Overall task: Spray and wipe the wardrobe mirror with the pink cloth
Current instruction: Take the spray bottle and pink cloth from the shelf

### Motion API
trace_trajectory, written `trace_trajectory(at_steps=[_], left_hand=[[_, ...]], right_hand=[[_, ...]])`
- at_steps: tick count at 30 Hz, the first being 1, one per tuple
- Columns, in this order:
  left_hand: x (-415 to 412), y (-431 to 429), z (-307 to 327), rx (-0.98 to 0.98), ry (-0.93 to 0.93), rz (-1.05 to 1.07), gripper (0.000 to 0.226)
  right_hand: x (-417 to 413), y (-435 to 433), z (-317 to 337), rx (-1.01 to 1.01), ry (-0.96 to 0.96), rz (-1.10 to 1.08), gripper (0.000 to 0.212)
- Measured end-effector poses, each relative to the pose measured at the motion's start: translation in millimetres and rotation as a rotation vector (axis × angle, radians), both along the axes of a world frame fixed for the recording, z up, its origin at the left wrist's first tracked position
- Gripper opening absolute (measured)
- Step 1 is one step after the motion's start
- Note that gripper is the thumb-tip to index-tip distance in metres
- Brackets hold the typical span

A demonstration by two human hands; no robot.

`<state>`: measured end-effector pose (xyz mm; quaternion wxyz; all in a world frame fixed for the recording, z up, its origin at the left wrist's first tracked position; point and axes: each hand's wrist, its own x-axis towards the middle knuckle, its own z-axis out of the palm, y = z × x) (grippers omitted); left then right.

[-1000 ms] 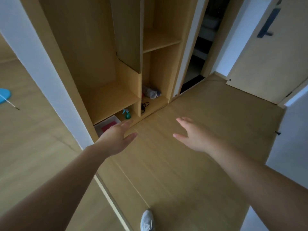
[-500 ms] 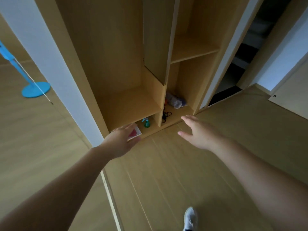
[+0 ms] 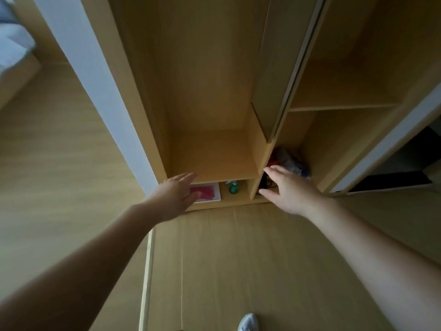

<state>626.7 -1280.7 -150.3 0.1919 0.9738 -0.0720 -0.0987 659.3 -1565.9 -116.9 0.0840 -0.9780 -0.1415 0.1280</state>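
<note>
I'm fetching supplies: my left hand [image 3: 175, 195] and right hand [image 3: 290, 189] reach out empty, fingers [image 3: 188, 176] straight. Next, probably, grip the pink cloth [image 3: 206, 191] just left of the spray bottle [image 3: 233, 187].

no legible text, spray bottle [image 3: 233, 187] label seemingly too blurred

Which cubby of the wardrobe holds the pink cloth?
The low left cubby, under the wide shelf: pink cloth in a white tray beside the green spray bottle.
</note>
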Motion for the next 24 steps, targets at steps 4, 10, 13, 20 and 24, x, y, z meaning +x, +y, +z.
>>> trace_trajectory(at_steps=[4, 10, 13, 20, 24], left_hand=[[4, -10, -5, 0.010, 0.019, 0.104, 0.061], [27, -6, -16, -0.002, 0.022, 0.167, 0.062], [51, 1, -18, 0.010, 0.021, 0.176, 0.062], [150, 39, -24, -0.023, 0.043, 0.137, 0.066], [206, 58, -27, -0.008, 0.062, 0.073, 0.066]], right_hand=[[35, -3, -9, 0.002, 0.033, 0.088, 0.067], [85, 16, -23, 0.009, 0.054, 0.199, 0.068], [112, 33, -27, 0.012, 0.062, 0.229, 0.068], [184, 74, -26, 0.011, 0.046, 0.158, 0.067], [222, 95, -27, 0.017, 0.064, 0.084, 0.067]])
